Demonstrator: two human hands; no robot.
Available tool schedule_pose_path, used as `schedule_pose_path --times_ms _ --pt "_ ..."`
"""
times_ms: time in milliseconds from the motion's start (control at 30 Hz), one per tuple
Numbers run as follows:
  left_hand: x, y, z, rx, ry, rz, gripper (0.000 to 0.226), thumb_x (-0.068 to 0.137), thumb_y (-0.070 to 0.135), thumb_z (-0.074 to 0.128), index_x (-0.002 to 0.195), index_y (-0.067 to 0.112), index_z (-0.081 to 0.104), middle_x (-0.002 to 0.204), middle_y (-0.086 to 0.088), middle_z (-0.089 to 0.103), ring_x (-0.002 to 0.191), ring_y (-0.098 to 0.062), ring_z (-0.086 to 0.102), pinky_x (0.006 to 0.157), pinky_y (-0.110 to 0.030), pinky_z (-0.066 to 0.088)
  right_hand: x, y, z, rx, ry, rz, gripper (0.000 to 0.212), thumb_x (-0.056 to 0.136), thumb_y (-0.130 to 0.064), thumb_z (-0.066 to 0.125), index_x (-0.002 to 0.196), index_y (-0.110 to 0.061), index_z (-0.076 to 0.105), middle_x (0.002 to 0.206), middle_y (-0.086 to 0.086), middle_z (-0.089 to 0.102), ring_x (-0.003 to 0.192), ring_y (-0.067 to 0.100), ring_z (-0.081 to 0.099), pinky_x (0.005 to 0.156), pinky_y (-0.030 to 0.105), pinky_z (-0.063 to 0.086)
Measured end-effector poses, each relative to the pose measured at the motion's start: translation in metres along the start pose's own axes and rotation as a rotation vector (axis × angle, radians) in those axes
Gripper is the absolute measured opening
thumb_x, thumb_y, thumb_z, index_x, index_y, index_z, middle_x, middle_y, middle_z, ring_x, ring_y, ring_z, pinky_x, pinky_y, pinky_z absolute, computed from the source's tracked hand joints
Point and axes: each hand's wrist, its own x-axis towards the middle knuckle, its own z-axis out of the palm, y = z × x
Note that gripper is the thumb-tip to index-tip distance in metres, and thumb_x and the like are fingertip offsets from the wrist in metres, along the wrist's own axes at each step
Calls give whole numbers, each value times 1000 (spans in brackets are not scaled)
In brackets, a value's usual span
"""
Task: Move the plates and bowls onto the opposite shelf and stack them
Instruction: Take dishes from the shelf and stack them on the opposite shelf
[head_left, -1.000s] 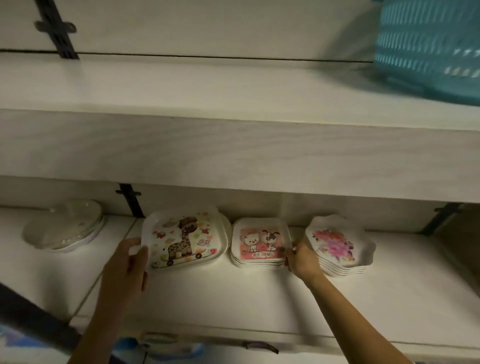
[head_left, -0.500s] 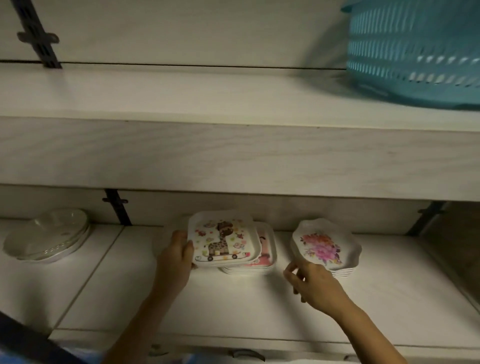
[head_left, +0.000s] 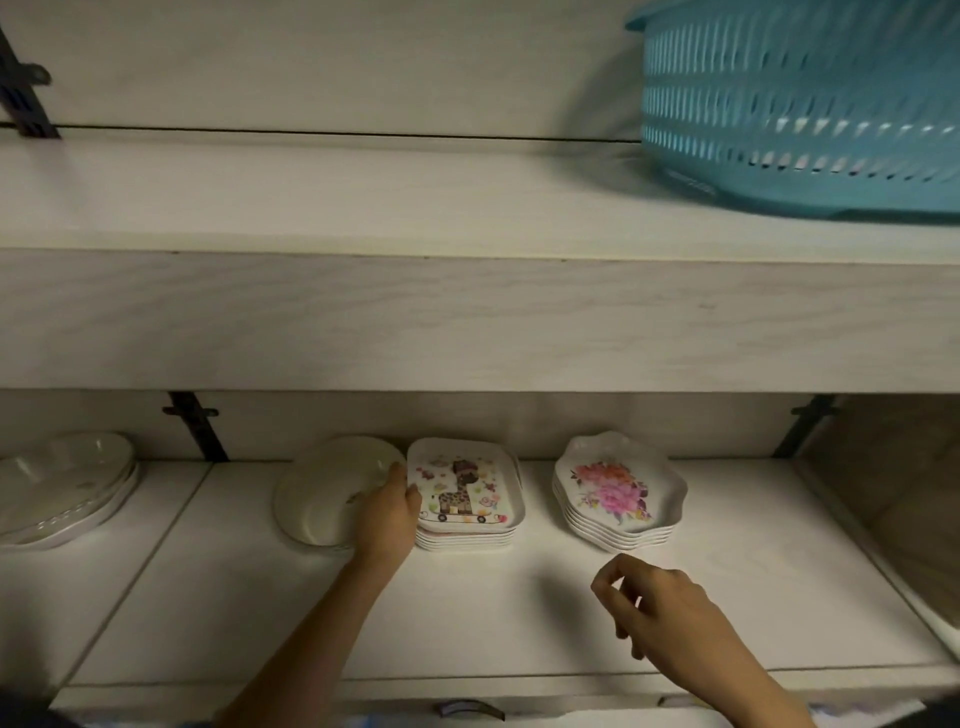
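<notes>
A square giraffe plate (head_left: 464, 488) lies on top of a stack of square plates (head_left: 467, 538) in the middle of the lower shelf (head_left: 467, 613). My left hand (head_left: 387, 512) grips the giraffe plate's left edge, thumb on the rim. Just left of it sits a plain cream oval dish (head_left: 332, 491), partly behind my hand. To the right stands a stack of scalloped plates with a pink flower print (head_left: 615, 488). My right hand (head_left: 660, 605) hovers in front of that stack, fingers loosely curled and apart, holding nothing.
A pile of cream plates (head_left: 62, 488) rests at the far left of the shelf. A teal perforated basket (head_left: 800, 104) sits on the upper shelf (head_left: 363, 208) at the right. Black wall brackets (head_left: 195, 426) stand behind the plates.
My left hand carried the giraffe plate rightward and set it on the stack with the cat-and-dog plate, uncovering the cream oval dish. My right hand drew back from the plates toward the shelf's front.
</notes>
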Motion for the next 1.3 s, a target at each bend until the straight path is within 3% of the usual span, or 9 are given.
schedule_pose_path --times_ms 233,333,533,633,733,833,1033,1200,1300 --pt "-4 -5 -9 -18 60 64 28 93 24 49 101 -1 58 73 -20 68 64 -34 64 54 -30 40 3 -5 3 3 -48 -32 15 90 -38 46 79 -35 56 64 -7 67 56 6 66 65 19 48" --pt "-20 -4 -24 -88 64 126 15 92 17 52 84 4 57 51 -2 47 45 -15 42 45 -25 29 9 -12 5 -21 -76 -76 15 91 -37 45 83 -34 57 67 -8 69 56 4 66 65 18 49" --pt "-68 -24 -66 46 -63 110 16 92 23 48 84 14 58 60 9 45 54 -4 44 56 -12 38 29 -38 19 -93 -150 -220 16 92 -38 43 89 -34 58 73 -11 71 62 1 67 67 21 53" --pt "-93 -41 -94 47 -136 2 13 92 28 47 82 21 53 63 11 46 64 -8 51 69 -18 46 39 -62 33 -136 -177 -317 20 93 -43 40 92 -33 58 77 -10 71 68 5 67 74 30 56" --pt "-116 -66 -127 -43 -201 -100 16 90 27 49 74 27 51 66 11 52 65 -6 54 67 -17 46 41 -97 51 -174 -214 -430 22 93 -43 39 93 -32 58 84 -7 69 76 10 66 75 33 55" --pt "-142 -92 -164 -100 -166 -150 18 85 32 49 67 37 46 69 8 57 68 -12 60 74 -32 55 33 -138 70 -203 -272 -563 20 93 -40 40 95 -31 58 87 -4 70 78 13 67 76 34 55" --pt "-200 -144 -219 -68 38 -255 18 93 25 46 92 17 63 80 6 64 77 -9 61 77 -26 53 -2 -213 109 -298 -301 -769 20 94 -35 39 100 -28 57 96 -3 68 87 21 62 76 35 50" --pt "-243 -208 -260 14 56 -299 15 95 24 42 88 27 55 73 17 54 69 -4 57 72 -16 48 -42 -270 153 -316 -317 -839 19 95 -34 38 103 -30 55 98 -6 66 86 17 61 69 26 45" --pt "-265 -253 -290 17 89 -286 21 94 23 44 86 14 60 69 13 58 80 7 58 61 -15 45 -69 -307 187 -271 -316 -846 18 96 -35 38 102 -32 55 91 -11 59 82 13 55 65 21 42"
